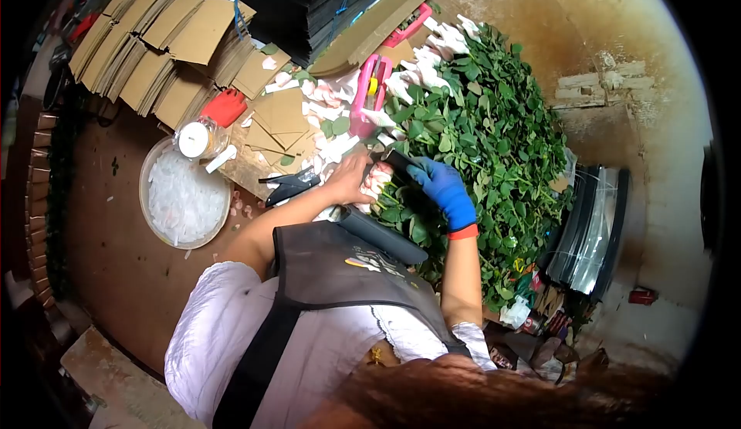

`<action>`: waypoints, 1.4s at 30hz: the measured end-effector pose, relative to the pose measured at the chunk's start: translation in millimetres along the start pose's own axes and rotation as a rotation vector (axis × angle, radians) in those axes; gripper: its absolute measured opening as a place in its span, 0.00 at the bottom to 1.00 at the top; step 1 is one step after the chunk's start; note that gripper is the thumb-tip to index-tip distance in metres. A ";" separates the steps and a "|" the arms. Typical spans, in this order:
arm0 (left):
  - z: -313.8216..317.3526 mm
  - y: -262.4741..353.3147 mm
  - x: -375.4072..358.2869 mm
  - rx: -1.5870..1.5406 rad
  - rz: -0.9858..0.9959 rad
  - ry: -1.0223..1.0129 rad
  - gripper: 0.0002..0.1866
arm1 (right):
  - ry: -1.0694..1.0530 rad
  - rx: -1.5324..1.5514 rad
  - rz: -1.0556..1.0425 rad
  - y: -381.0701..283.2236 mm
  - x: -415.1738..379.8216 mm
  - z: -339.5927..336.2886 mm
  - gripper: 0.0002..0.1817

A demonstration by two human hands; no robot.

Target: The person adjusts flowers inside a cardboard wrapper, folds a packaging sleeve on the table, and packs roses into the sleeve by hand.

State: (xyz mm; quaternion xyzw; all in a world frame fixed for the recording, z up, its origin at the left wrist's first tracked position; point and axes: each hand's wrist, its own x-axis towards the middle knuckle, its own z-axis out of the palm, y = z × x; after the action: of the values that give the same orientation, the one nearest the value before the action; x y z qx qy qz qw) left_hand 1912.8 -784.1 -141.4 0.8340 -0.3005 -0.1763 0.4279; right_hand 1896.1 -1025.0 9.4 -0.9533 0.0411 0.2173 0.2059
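Observation:
My bare left hand [346,182] is curved against the pale pink rose heads [377,179] in front of my apron. My right hand [444,191], in a blue glove with a red cuff, grips the edge of a black sheet [400,160] beside the blooms. Another part of the black wrapping [382,234] lies between the roses and my body. Green leaves below the blooms are partly covered by the sheet and my hands. A pink tape dispenser [370,93] with a yellow core stands just beyond my hands.
A large heap of leafy rose stems [494,135] lies to the right. Cardboard pieces [158,31] are stacked at the back left. A round tub [187,236] of white pieces, a jar [199,139] and a red glove [225,107] are on the left. Black sheets [289,12] are piled behind.

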 end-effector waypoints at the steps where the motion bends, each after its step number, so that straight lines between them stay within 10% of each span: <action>1: -2.8 2.0 0.3 0.003 -0.006 -0.005 0.50 | -0.068 0.018 -0.035 -1.2 3.1 -11.6 0.24; 11: 21.8 -20.3 8.7 -0.080 0.175 0.201 0.38 | 0.858 -0.246 -0.977 -228.6 124.6 -99.5 0.39; 16: 18.5 -16.4 8.7 -0.102 0.127 0.176 0.37 | 0.923 -0.583 -0.725 -302.1 217.7 -118.3 0.33; 21: 15.5 -18.0 5.4 -0.043 0.042 -0.001 0.50 | 1.021 -0.384 -0.829 -248.6 175.9 -143.5 0.10; 25: 11.1 -12.6 4.4 0.047 0.051 -0.005 0.50 | 1.177 -0.379 -0.931 -154.4 63.9 -182.5 0.22; 30: 19.6 -27.0 7.2 -0.762 0.102 -0.203 0.34 | 0.496 -0.588 -0.592 -87.3 -99.4 -96.8 0.29; 32: 15.4 -23.2 9.4 -0.369 0.181 0.048 0.37 | 0.268 -0.552 -0.468 -50.1 -111.3 -50.5 0.29; 38: -21.6 -3.1 3.9 0.049 0.113 -0.160 0.50 | 0.095 -0.329 -0.322 34.4 -93.6 60.5 0.22; 42: -69.4 -6.6 -7.5 0.199 0.355 0.014 0.28 | 0.030 -0.269 -0.324 44.2 -77.5 84.8 0.17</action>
State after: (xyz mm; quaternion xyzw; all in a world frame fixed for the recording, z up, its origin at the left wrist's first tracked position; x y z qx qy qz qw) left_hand 1947.8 -734.1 -106.8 0.8075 -0.4556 -0.0616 0.3696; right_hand 1785.1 -1031.3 -43.4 -0.9694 -0.1393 0.1708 0.1086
